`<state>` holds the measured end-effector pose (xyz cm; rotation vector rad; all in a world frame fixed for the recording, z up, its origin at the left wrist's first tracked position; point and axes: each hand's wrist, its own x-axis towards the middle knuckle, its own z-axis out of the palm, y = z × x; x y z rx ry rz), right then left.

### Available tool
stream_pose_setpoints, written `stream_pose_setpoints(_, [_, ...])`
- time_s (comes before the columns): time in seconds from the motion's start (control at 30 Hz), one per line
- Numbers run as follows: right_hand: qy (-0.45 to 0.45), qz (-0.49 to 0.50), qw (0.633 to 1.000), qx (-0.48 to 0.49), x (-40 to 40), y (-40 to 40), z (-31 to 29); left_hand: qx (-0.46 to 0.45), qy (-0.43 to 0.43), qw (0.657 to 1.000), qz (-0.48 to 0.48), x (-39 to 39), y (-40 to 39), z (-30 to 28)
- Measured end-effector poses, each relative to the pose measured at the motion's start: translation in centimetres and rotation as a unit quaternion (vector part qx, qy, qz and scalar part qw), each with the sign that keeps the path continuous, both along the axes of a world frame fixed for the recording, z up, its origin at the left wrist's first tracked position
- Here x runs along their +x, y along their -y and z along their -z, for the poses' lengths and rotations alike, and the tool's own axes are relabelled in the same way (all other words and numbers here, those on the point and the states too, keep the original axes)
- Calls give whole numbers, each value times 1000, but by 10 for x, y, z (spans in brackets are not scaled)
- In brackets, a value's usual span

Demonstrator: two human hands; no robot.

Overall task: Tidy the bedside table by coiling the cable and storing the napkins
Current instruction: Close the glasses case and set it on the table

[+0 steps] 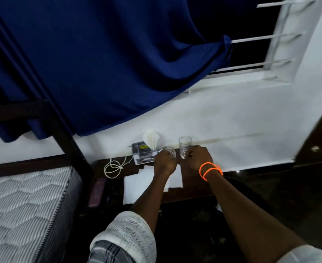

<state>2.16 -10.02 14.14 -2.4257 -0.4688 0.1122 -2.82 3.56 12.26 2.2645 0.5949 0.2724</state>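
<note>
Two bare hands out over the dark bedside table (pixel 192 192). Left hand (pixel 164 163) curled round a short clear glass (pixel 168 151), gripped at its side. Right hand (pixel 198 155), with orange bands at the wrist, closed round the lower part of a taller clear glass (pixel 184 147), upright, rim above the knuckles. The two glasses close beside each other, not plainly touching. Just behind the left hand's grip, a grey-and-white box (pixel 142 151) against the wall, with a white napkin (pixel 151 139) standing up by it, perhaps from its top; blur leaves that unsure. Left of that grip, a white cable (pixel 113 167) in loose loops on the table, one strand running up toward the box. Under both wrists, nearer than the grips, flat white napkins (pixel 141 184) spread on the tabletop. Further left, a mattress (pixel 23 205) edge and a dark bedpost; blue curtain (pixel 108 54) hanging above.
</note>
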Motion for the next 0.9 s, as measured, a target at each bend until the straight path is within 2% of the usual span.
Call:
stream_pose_setpoints(0.33, [50,-87,995,-17,-27,-106,22,0,-26,995,-94,-56,-94,18])
stream_pose_setpoints(0.5, [12,-133,991,-15,-48,-155,36,-16,-48,990,-134,-85,-138,32])
stream_pose_setpoints(0.9, [-13,-222,974,-47,-84,-252,95,-27,-75,971,-224,-141,-212,75])
